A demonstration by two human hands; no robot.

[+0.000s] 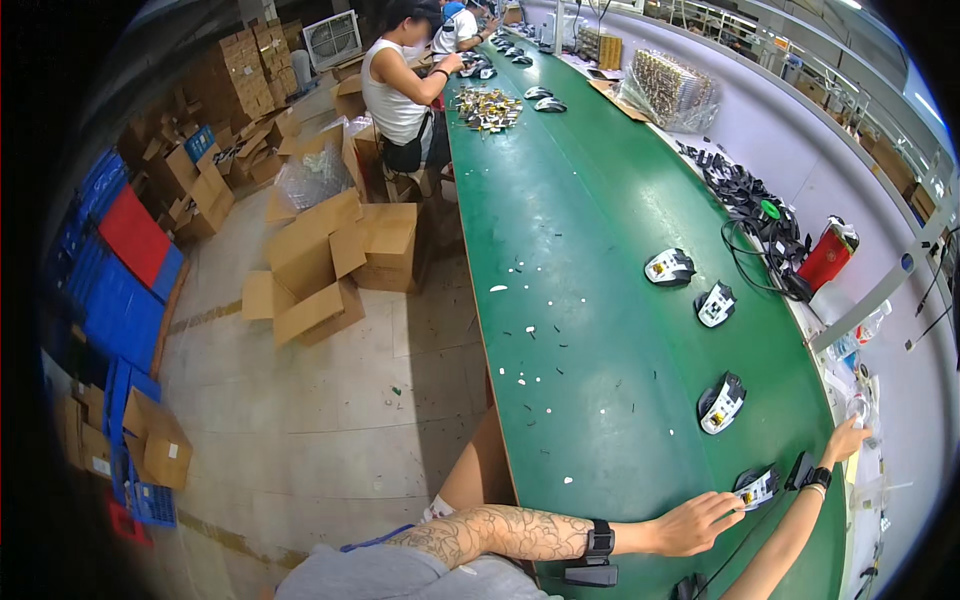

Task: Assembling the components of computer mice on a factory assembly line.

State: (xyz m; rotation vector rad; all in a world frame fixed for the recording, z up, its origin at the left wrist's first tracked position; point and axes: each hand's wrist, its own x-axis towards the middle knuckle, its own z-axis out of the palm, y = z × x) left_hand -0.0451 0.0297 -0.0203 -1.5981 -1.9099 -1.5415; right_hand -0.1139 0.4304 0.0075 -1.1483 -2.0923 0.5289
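"Where was the mouse [757, 487]?"

"On the counter [620, 335], near its right edge, toward the near end. I saw the left hand [697, 523] with fingers loosely curled, tips at the mouse's side, probably to steady it; I couldn't tell whether they gripped."

"And the right hand [846, 440]?"

"Just past that edge, fingers half curled by some clear plastic [872, 420]; any hold was hidden from me. Three more mice [722, 403] lined that side, likely for easy reach."
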